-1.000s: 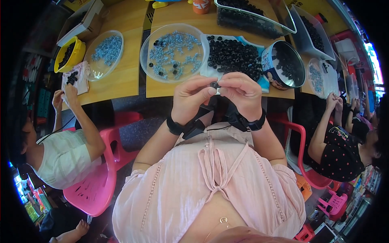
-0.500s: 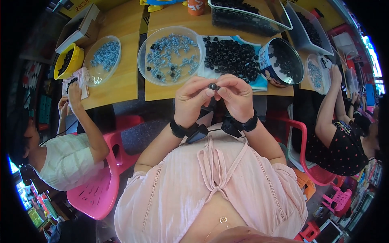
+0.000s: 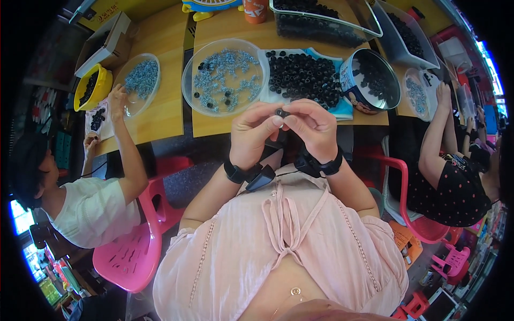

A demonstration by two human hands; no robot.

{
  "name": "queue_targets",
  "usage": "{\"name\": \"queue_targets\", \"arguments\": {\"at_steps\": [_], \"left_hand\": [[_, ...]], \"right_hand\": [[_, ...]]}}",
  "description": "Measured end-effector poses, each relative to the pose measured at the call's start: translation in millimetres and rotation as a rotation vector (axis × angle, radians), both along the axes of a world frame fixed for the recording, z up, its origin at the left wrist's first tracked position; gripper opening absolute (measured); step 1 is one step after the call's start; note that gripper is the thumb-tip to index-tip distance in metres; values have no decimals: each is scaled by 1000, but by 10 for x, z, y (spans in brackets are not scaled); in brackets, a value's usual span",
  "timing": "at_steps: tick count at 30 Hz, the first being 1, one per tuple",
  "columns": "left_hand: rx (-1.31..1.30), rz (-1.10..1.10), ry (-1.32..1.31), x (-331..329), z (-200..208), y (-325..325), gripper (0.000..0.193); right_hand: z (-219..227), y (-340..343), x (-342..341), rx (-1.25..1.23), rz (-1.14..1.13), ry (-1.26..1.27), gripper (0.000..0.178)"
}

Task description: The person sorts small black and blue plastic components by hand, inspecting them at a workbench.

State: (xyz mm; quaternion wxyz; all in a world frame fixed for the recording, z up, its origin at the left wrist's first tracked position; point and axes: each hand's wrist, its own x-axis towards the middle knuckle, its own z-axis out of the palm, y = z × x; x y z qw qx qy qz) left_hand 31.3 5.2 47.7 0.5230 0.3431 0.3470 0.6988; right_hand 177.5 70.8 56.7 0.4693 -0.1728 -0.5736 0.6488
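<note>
Pinching a small black piece (image 3: 281, 113) between them, your left hand (image 3: 251, 130) and right hand (image 3: 317, 129) meet closely, with it right at the grip's tips. Beyond the grip lie loose black pieces (image 3: 305, 80), a round tray (image 3: 217, 108) beyond its left, a tin (image 3: 349, 80) beyond its right.

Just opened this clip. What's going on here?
The left hand and right hand meet, holding a small black piece between them. On the table ahead sit a clear round tray of small bluish pieces, a pile of black pieces on a cloth, and an open tin. At the left, a co-worker's hand is at another clear round tray.
</note>
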Motion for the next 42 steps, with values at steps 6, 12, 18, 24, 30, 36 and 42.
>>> {"name": "queue_targets", "arguments": {"at_steps": [6, 12, 18, 24, 30, 36, 42], "left_hand": [[-103, -98, 237, -138, 178, -15, 22], [-36, -64, 163, -73, 175, -9, 22], [20, 34, 343, -52, 226, -13, 21], [56, 87, 421, -46, 242, -20, 21], [227, 224, 691, -79, 217, -73, 26], [226, 232, 817, -71, 60, -20, 30], [111, 120, 680, 16, -29, 77, 26]], "right_hand": [[-10, 74, 82, -58, 52, -61, 16], [-41, 46, 48, -287, 111, 117, 16], [-72, 20, 27, -136, 27, 78, 16], [-34, 2, 17, -90, 13, 73, 16], [11, 11, 14, -615, 346, 171, 20], [-52, -3, 76, -699, 396, 107, 15], [13, 113, 221, -632, 260, -69, 15]]}}
